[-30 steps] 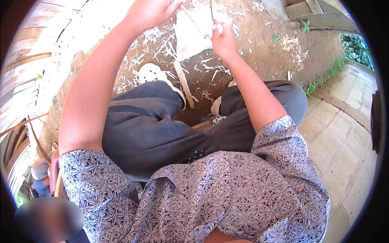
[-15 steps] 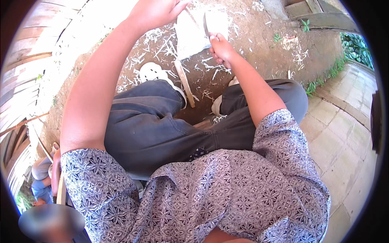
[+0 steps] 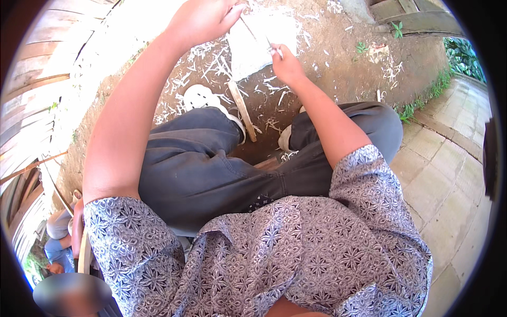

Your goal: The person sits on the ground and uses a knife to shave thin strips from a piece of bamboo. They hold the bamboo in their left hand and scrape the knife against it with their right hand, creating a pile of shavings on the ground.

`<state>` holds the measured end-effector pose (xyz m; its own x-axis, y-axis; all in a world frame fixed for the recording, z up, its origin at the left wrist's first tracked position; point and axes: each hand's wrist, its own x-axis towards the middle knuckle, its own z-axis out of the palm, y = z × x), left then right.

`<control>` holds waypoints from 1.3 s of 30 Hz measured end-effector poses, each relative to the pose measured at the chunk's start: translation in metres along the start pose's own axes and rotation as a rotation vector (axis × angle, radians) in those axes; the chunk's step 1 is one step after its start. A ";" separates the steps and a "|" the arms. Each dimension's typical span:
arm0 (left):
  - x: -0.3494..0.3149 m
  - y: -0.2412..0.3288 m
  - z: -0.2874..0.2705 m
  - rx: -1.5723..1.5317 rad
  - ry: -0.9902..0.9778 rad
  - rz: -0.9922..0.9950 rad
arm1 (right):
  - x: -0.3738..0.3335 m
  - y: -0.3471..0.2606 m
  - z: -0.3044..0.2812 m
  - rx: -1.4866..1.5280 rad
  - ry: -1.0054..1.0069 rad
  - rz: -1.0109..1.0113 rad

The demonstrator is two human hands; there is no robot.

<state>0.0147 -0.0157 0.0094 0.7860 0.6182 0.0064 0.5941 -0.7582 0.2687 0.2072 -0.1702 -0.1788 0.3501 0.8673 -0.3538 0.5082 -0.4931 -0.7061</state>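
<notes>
My left hand, at the top of the view, is closed round one end of a thin stick. The stick slants down toward my right hand, which grips a knife by its handle. The blade shows only as a short dark sliver, seen almost edge-on, close to the lower part of the stick. Whether blade and stick touch I cannot tell. Beneath both hands is a pale, flat-topped block, washed out by glare. Pale shavings lie scattered around it.
A narrow wooden slat leans between my feet, beside a white clog. On the right, stone paving borders the dirt ground. Wooden boards line the left side. Another person sits at the lower left.
My right hand has turned, so the blade, upright and broad before, now shows as a short sliver near the stick. My left hand has shifted slightly, still holding the stick.
</notes>
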 end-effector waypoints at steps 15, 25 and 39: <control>-0.004 -0.019 0.007 -0.065 0.060 0.065 | -0.008 -0.063 -0.043 0.369 -0.169 0.187; -0.009 -0.010 -0.001 0.052 0.034 0.142 | 0.004 -0.109 -0.106 0.206 -0.003 -0.391; -0.004 -0.016 -0.020 -0.071 -0.098 0.173 | -0.015 -0.124 -0.068 0.373 0.152 -0.402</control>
<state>-0.0012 -0.0018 0.0243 0.8903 0.4541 -0.0347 0.4379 -0.8325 0.3394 0.1925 -0.1262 -0.0439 0.3101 0.9488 0.0601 0.3226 -0.0456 -0.9455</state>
